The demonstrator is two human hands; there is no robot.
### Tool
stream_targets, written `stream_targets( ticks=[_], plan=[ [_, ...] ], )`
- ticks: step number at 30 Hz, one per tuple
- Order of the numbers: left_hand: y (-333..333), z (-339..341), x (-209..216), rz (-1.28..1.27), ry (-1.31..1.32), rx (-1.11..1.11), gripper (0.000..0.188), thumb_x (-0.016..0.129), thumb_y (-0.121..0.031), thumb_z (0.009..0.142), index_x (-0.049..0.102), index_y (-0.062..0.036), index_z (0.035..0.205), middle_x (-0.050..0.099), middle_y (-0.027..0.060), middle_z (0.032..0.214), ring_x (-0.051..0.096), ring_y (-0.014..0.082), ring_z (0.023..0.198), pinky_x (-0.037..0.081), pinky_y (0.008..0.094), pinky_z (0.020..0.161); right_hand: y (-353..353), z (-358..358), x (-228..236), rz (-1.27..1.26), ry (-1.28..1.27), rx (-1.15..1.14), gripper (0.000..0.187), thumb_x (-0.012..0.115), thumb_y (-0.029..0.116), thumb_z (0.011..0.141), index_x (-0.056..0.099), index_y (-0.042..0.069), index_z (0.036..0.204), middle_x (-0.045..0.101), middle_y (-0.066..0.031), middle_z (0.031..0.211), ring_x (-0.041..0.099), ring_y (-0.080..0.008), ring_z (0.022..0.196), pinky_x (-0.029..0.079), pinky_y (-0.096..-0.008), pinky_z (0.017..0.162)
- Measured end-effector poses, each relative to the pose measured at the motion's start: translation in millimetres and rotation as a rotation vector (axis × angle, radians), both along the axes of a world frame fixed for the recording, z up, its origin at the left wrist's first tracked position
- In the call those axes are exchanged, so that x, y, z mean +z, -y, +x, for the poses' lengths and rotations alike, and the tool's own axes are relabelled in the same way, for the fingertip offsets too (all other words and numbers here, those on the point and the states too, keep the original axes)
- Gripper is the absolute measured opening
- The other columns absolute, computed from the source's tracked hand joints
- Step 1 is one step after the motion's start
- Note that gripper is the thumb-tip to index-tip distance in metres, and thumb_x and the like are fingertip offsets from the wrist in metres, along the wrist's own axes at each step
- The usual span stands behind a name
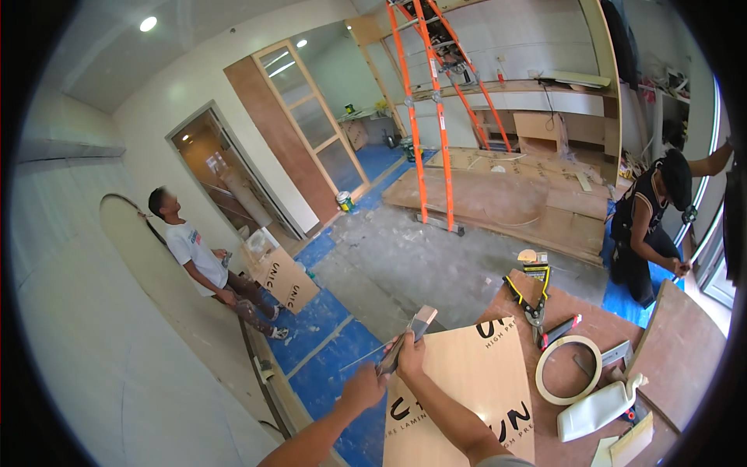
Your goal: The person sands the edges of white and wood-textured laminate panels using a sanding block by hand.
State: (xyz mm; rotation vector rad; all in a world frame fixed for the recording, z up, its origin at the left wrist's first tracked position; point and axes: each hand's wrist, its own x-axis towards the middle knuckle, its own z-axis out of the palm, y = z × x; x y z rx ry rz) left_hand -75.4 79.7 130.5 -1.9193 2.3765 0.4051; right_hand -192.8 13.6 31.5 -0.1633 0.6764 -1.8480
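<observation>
Out in front of me, over the laminate sheet's far left corner, I hold a narrow strip (pixel 422 317) with a dark grey face and a pale wooden end. My right hand (pixel 411 356) is wrapped round its middle. Closer to me, my left hand (pixel 363 389) is closed at the strip's near end, its fingers partly hidden. A thin pale sliver (pixel 364 358) sticks out leftward beside the hands; whether it belongs to the strip I cannot tell. Below my forearms lies the pale laminate sheet (pixel 459 366) with black lettering.
On the brown board (pixel 537 366) at right lie snips (pixel 532 307), a utility knife (pixel 560 331), a tape roll (pixel 541 373) and a white bottle (pixel 597 411). An orange ladder (pixel 437 140) stands ahead. One person (pixel 191 249) stands left; another (pixel 650 214) crouches right.
</observation>
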Motion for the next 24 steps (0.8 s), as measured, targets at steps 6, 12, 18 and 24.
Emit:
stream_targets(
  ticks=[6, 12, 18, 24],
  plan=[
    [26, -27, 20, -0.051, -0.156, -0.074, 0.084, 0.072, -0.046, 0.097, 0.033, -0.0081, 0.161, 0.060, 0.0254, 0.146, 0.062, 0.0439, 0.129, 0.051, 0.0497, 0.106, 2, 3, 4, 0.023, -0.200, 0.002, 0.047, 0.053, 0.033, 0.110, 0.050, 0.002, 0.144, 0.068, -0.0164, 0.116, 0.068, -0.0249, 0.100, 0.058, -0.0399, 0.083],
    [55, -30, 9, -0.090, -0.117, -0.091, 0.051, 0.072, -0.031, 0.098, 0.056, -0.0068, 0.140, 0.074, 0.0243, 0.109, 0.073, 0.0427, 0.097, 0.056, 0.0514, 0.080, 17, -16, 7, -0.006, 0.092, 0.194, 0.032, 0.055, 0.025, 0.110, 0.057, -0.004, 0.124, 0.071, -0.0186, 0.118, 0.072, -0.0257, 0.100, 0.062, -0.0378, 0.082],
    [55, -22, -37, -0.203, -0.184, -0.134, 0.039, 0.069, -0.014, 0.098, 0.059, -0.0068, 0.134, 0.073, 0.0246, 0.112, 0.071, 0.0423, 0.100, 0.055, 0.0515, 0.082, 16, -12, 2, 0.121, -0.056, 0.141, 0.029, 0.054, 0.020, 0.110, 0.054, -0.005, 0.123, 0.071, -0.0179, 0.114, 0.072, -0.0249, 0.099, 0.062, -0.0391, 0.082],
    [57, -21, -34, -0.226, -0.377, -0.111, 0.059, 0.068, -0.015, 0.099, 0.046, -0.0085, 0.154, 0.063, 0.0269, 0.138, 0.063, 0.0486, 0.121, 0.054, 0.0517, 0.097, 14, -6, -4, 0.083, -0.173, 0.169, 0.031, 0.057, 0.024, 0.109, 0.059, -0.006, 0.118, 0.071, -0.0160, 0.109, 0.072, -0.0233, 0.096, 0.061, -0.0380, 0.082]
  ],
)
